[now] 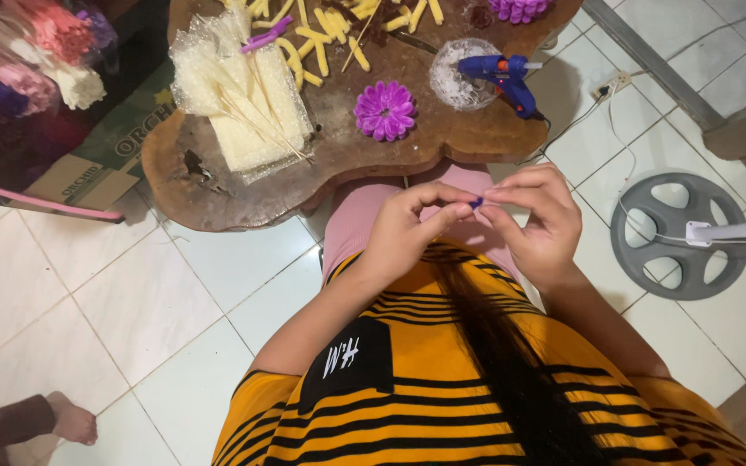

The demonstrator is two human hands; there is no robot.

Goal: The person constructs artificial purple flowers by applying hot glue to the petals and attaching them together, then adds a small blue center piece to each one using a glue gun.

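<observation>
A low wooden surface [243,194] with a wavy edge stands on a white tiled floor [88,293]. On it lie a purple flower [384,110], a blue glue gun [504,73] resting by a clear dish [455,91], yellow strips [321,39] and a clear bag of pale sticks [239,99]. A green and tan carton [101,168] sits at the surface's left edge, bundles of pink and purple blooms [36,52] above it. A grey fan base [679,233] lies to the right. Over the lap, the left hand [403,237] and right hand [541,220] meet, fingertips pinching a small blue piece [476,204] between them.
</observation>
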